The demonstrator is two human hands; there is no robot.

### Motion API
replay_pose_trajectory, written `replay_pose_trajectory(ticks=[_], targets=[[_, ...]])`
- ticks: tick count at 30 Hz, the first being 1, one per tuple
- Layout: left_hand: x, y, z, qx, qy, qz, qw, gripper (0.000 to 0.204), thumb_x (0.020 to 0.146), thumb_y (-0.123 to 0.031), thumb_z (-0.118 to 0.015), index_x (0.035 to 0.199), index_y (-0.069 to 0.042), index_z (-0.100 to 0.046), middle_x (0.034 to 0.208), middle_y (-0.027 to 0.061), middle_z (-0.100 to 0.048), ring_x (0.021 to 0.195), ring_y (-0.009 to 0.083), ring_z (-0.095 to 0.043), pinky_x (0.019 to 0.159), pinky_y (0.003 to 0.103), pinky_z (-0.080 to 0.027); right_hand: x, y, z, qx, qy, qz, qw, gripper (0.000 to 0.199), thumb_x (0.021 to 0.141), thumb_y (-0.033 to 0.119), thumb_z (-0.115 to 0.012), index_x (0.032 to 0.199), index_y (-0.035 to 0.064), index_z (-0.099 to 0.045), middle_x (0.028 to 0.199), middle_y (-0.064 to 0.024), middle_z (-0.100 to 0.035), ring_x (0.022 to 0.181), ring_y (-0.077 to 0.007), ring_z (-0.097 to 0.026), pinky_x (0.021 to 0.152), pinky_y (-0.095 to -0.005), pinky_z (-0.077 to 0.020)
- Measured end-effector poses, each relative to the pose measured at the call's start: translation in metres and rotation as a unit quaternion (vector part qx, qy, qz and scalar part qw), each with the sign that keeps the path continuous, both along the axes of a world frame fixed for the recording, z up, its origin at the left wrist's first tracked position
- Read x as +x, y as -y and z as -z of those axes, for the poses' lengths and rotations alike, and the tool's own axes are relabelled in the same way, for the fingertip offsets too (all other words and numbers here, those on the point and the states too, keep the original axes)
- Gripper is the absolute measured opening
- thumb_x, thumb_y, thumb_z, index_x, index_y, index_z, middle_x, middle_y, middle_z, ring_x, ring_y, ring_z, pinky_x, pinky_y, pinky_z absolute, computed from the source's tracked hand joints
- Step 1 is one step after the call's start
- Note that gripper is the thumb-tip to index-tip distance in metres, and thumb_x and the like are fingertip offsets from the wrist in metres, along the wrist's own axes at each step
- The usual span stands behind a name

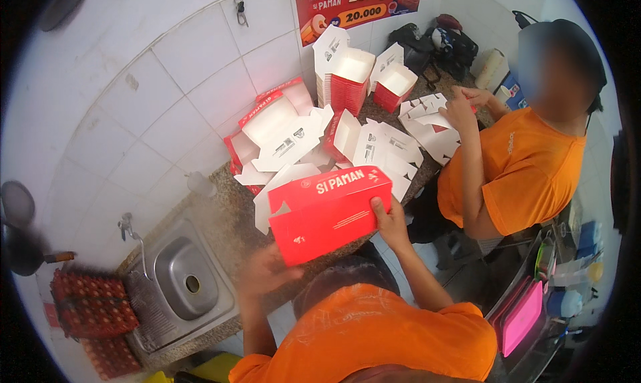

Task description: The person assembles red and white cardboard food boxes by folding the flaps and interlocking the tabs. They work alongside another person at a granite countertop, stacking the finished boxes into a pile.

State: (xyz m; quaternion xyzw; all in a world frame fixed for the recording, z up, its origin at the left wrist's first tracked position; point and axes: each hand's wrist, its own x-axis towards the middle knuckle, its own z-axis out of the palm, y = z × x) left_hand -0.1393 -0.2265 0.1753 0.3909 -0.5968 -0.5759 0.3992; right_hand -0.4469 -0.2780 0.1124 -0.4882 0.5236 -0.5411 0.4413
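A: What do you have in your hands?

B: You hold one folded red carton box (pixel 330 213) up over the near edge of the speckled bench (pixel 230 196). Your right hand (pixel 389 224) grips its right end, fingers pressed to the face, thumb in front. Your left hand (pixel 267 271) sits under the lower left corner; it is blurred, so I cannot tell how its fingers lie.

A: What lies around it?

B: Behind the box, a loose heap of flat white carton blanks (pixel 314 146) covers the bench, too overlapped to count. Farther back stand two stacks of nested red boxes (pixel 347 82), one taller, one shorter (pixel 394 86). A steel sink (pixel 183 283) is set into the bench to your left, with red egg trays (pixel 90 303) beside it.

A: Anything in the way?

B: A second person in an orange shirt (pixel 527 169) sits at your right, both hands on a white blank (pixel 434 119).
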Motion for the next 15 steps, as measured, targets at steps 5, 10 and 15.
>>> replay_pose_trajectory(ticks=[5, 10, 15], targets=[[-0.009, 0.006, 0.023, -0.074, 0.298, -0.042, 0.951, 0.023, 0.099, -0.022, -0.067, 0.115, -0.007, -0.072, 0.077, 0.0100, -0.072, 0.070, 0.0179, -0.071, 0.063, 0.035, -0.051, 0.006, 0.005, -0.029, -0.087, -0.350, 0.022, 0.932, 0.045, 0.101, 0.030, -0.063, 0.134, 0.0008, -0.058, 0.124, -0.0220, -0.066, 0.117, -0.0338, -0.063, 0.102, -0.0407, -0.0464], [-0.038, -0.001, 0.028, -0.130, 0.324, 0.085, 0.933, 0.025, 0.101, -0.027, -0.061, 0.104, -0.003, -0.069, 0.083, 0.0208, -0.070, 0.073, 0.0386, -0.069, 0.064, 0.044, -0.052, 0.004, 0.015, -0.025, -0.142, -0.246, -0.217, 0.934, 0.033, 0.097, 0.014, -0.066, 0.128, 0.0033, -0.064, 0.123, -0.0168, -0.067, 0.118, -0.0303, -0.062, 0.102, -0.0398, -0.0461], [-0.052, -0.006, 0.041, 0.188, 0.127, 0.070, 0.971, 0.030, 0.105, -0.031, -0.059, 0.116, -0.004, -0.066, 0.091, 0.0101, -0.074, 0.076, 0.0222, -0.072, 0.068, 0.037, -0.057, 0.019, -0.002, -0.036, -0.067, -0.049, -0.218, 0.972, 0.019, 0.088, 0.005, -0.074, 0.107, 0.0017, -0.075, 0.096, -0.0076, -0.071, 0.088, -0.0175, -0.065, 0.079, -0.0285, -0.0500]])
